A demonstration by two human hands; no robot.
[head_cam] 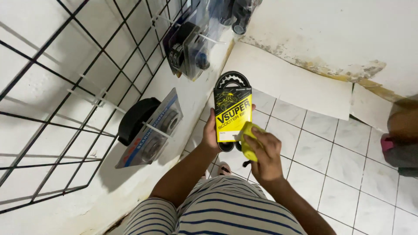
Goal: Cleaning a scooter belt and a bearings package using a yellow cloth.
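Note:
My left hand [210,132] grips a black toothed drive belt in a yellow and black cardboard sleeve [232,109], held upright in front of me. The belt's black loop shows above and below the sleeve. My right hand [264,152] presses a yellow cloth [249,138] against the sleeve's lower right corner. Both arms reach out over my striped shirt [217,209].
A black wire grid rack [65,109] covers the white wall at left, with hanging packaged parts [152,128] and more packs [191,43] further along. White floor tiles [331,148] lie below. Another person's leg and pink sandal [398,139] stand at the right edge.

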